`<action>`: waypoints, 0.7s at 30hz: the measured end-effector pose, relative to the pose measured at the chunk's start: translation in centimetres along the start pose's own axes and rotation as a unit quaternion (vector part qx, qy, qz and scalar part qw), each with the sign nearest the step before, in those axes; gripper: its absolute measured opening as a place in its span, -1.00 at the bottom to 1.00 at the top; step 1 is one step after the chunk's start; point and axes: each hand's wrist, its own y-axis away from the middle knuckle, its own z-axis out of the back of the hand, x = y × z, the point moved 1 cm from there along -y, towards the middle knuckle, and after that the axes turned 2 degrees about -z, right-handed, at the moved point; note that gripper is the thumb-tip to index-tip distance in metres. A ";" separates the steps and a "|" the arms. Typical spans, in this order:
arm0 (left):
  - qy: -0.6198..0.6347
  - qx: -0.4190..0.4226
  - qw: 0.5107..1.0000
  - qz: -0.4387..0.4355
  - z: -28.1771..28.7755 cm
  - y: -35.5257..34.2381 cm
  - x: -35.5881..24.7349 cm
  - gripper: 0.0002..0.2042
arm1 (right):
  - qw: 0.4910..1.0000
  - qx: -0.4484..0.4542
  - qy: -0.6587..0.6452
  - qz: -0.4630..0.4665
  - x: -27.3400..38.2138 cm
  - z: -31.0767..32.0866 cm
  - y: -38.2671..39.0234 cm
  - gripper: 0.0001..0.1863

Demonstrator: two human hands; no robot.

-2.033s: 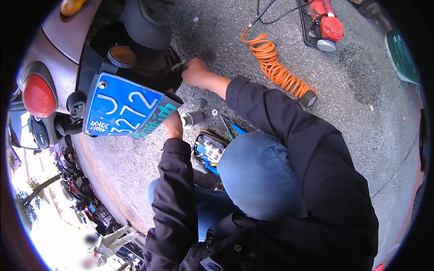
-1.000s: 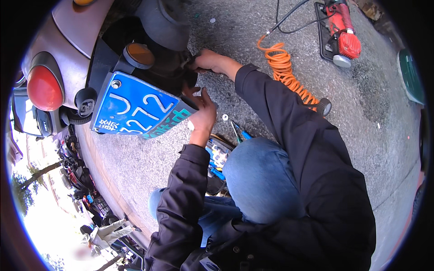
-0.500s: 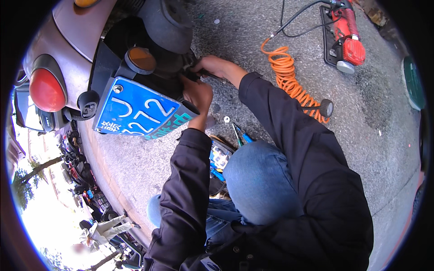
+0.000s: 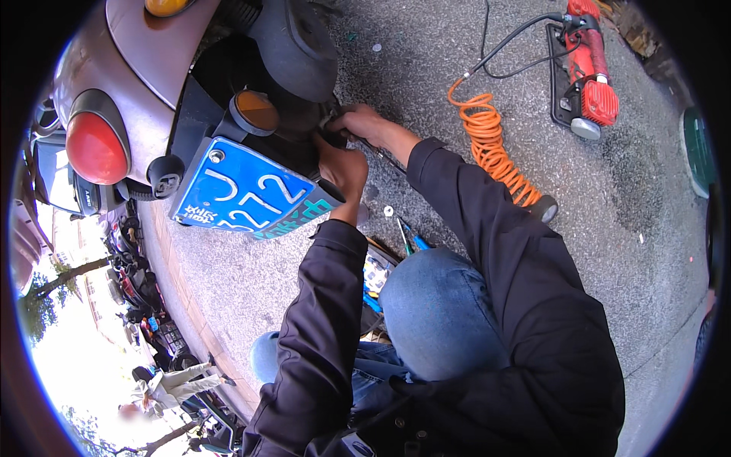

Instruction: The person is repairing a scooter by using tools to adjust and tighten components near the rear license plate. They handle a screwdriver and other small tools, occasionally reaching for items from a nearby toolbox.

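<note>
Both my hands are at the rear underside of a pale purple scooter (image 4: 152, 53), just past its blue licence plate (image 4: 240, 186). My left hand (image 4: 344, 171) reaches in beside the plate with its fingers bent; the fingertips and whatever they grip are hidden among dark parts. Close by, my right hand (image 4: 365, 126) is closed at the same spot, its fingertips pressed together. A thin dark rod-like or hose-like piece (image 4: 390, 160) runs from beneath this hand toward my right sleeve; its kind is unclear. Above the hands hangs a grey rounded cover (image 4: 293, 49).
A red air compressor (image 4: 582, 68) lies on the ground to the right, with a coiled orange hose (image 4: 491, 145) and a round gauge (image 4: 544, 208) near my right sleeve. Blue- and green-handled tools (image 4: 411, 234) lie by my knee (image 4: 438, 312). Parked scooters and a person stand far left.
The view has shifted a little, so the scooter and compressor sit slightly further right. My sleeve now covers more beside the gauge. Both hands stay at the same spot under the scooter.
</note>
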 end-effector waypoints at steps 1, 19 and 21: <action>-0.013 0.008 1.000 0.025 0.4 0.1 -0.7 -0.22 | 1.000 -0.014 0.019 0.006 0.0 -0.2 0.0 -0.75; -0.013 -0.053 0.998 -0.012 0.4 0.7 -1.7 -0.40 | 0.963 -0.177 0.193 0.069 -1.5 -0.5 0.7 -0.52; -0.029 -0.034 0.999 0.009 0.9 0.7 -1.2 -0.40 | 0.957 -0.183 0.213 0.071 -1.3 -0.9 1.5 -0.50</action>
